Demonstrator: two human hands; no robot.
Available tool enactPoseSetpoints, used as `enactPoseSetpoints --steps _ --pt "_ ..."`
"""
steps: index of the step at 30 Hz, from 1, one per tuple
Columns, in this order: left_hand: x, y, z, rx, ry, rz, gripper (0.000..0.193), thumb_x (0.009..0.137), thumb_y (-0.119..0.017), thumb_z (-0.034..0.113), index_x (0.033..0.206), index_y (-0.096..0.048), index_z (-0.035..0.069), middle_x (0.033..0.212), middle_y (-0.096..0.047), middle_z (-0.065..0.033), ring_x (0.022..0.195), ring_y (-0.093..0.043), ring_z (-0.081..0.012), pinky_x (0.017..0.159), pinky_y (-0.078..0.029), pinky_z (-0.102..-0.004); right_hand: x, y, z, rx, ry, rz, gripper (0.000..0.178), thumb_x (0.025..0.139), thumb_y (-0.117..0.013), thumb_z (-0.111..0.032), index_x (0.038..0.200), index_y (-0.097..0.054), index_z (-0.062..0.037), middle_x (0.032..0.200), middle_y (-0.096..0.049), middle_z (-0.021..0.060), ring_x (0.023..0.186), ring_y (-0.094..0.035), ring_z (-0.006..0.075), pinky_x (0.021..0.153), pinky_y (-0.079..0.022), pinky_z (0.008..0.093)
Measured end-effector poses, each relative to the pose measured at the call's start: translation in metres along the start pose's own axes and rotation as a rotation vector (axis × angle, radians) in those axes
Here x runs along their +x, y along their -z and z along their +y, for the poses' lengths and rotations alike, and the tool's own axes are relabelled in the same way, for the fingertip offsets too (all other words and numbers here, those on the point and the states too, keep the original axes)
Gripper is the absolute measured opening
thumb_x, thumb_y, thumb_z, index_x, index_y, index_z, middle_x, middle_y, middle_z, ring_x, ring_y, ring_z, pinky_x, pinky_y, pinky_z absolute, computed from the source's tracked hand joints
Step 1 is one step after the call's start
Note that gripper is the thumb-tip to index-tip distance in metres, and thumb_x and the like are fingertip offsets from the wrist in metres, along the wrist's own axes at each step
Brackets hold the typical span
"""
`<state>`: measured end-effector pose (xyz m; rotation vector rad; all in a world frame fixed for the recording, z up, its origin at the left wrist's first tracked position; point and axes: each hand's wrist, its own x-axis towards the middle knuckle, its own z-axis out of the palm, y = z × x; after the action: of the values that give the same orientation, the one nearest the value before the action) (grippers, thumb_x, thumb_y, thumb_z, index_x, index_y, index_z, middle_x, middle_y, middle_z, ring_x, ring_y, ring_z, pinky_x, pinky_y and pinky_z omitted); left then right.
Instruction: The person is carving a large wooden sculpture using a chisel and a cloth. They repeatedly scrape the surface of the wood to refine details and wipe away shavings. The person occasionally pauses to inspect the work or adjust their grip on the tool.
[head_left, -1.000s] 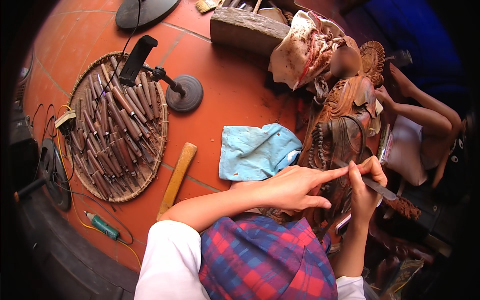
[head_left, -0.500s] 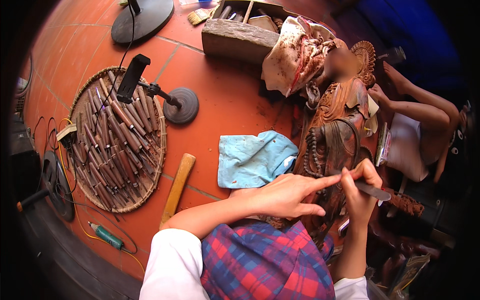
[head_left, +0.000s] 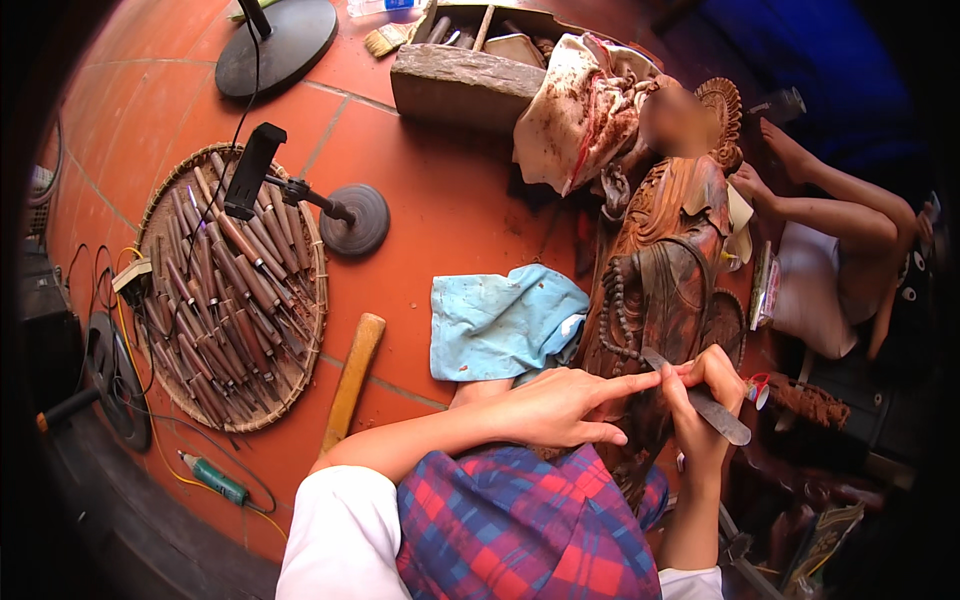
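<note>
A carved wooden statue (head_left: 668,235) with a bead string lies tilted away from me, its lower part partly under my hands. Over it, my right hand (head_left: 705,405) is closed on a flat grey metal blade (head_left: 722,418) with a rounded near end. The narrow far end of the blade pokes out past the fingertips, beside the wood. My left hand (head_left: 565,405) reaches across from the left. Its index finger is stretched out to the blade and my right thumb, and its own thumb is held apart. It grips nothing.
A round woven tray (head_left: 322,300) of wooden-handled carving tools, a phone stand (head_left: 355,220) and a mallet (head_left: 355,385) are to the left. A blue cloth (head_left: 500,320) lies beside the statue. A wooden box (head_left: 465,85) stands behind; another person's arm (head_left: 835,218) is at right.
The blade has turned in my right hand, so its narrow end now shows beyond the fingers. Both hands stay close together over the statue. The whole view has shifted slightly.
</note>
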<state>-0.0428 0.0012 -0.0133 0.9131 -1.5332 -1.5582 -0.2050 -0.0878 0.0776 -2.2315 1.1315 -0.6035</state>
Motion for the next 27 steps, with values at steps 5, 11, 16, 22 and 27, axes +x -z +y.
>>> enactPoseSetpoints --steps 5,11,16,22,27 --pt "0.003 0.004 -0.006 0.075 -0.124 0.253 0.080 0.089 -0.068 0.041 0.153 -0.028 0.014 0.083 -0.062 -0.0133 0.071 -0.063 -0.0274 0.065 -0.049 -0.0389 0.021 -0.022 -0.005 0.012 0.034 0.099 0.027 0.074 -0.069 0.009 0.064 -0.046 0.0017 0.065 -0.047 0.0068 0.057 -0.050 0.0142 0.056 -0.041 0.0268" --pt "-0.002 0.012 0.007 0.043 -0.053 0.158 0.073 0.089 -0.066 0.040 0.151 -0.034 0.017 0.077 -0.064 -0.0129 0.070 -0.064 -0.0304 0.064 -0.048 -0.0419 0.026 -0.009 -0.011 -0.070 -0.032 -0.037 0.027 0.072 -0.067 0.006 0.063 -0.042 0.0019 0.060 -0.042 0.0084 0.054 -0.040 0.0147 0.052 -0.033 0.0309" --pt "0.017 0.044 0.012 0.199 -0.325 0.600 0.046 0.083 -0.075 0.025 0.127 -0.065 0.015 0.093 -0.063 -0.0072 0.085 -0.061 -0.0224 0.077 -0.048 -0.0328 0.032 0.010 -0.024 0.075 -0.123 -0.166 0.021 0.077 -0.070 0.001 0.085 -0.051 -0.0010 0.071 -0.058 0.0065 0.065 -0.057 0.0114 0.059 -0.044 0.0255" --pt "0.052 0.066 0.039 0.208 -0.348 0.442 0.020 0.075 -0.081 0.018 0.089 -0.071 0.008 0.078 -0.064 -0.0065 0.077 -0.063 -0.0256 0.069 -0.050 -0.0357 0.083 0.026 -0.035 0.285 0.053 -0.383 0.011 0.090 -0.064 -0.004 0.096 -0.056 0.0008 0.074 -0.065 0.0070 0.070 -0.064 0.0099 0.063 -0.050 0.0240" --pt "0.065 0.057 0.033 0.221 -0.275 0.389 0.028 0.072 -0.082 0.023 0.079 -0.062 0.005 0.077 -0.062 -0.0106 0.076 -0.064 -0.0303 0.065 -0.049 -0.0391 0.093 -0.012 -0.025 0.974 -0.093 -0.018 0.039 0.103 -0.044 -0.038 0.099 -0.057 -0.0004 0.068 -0.054 0.0021 0.054 -0.052 0.0067 0.048 -0.043 0.0198"
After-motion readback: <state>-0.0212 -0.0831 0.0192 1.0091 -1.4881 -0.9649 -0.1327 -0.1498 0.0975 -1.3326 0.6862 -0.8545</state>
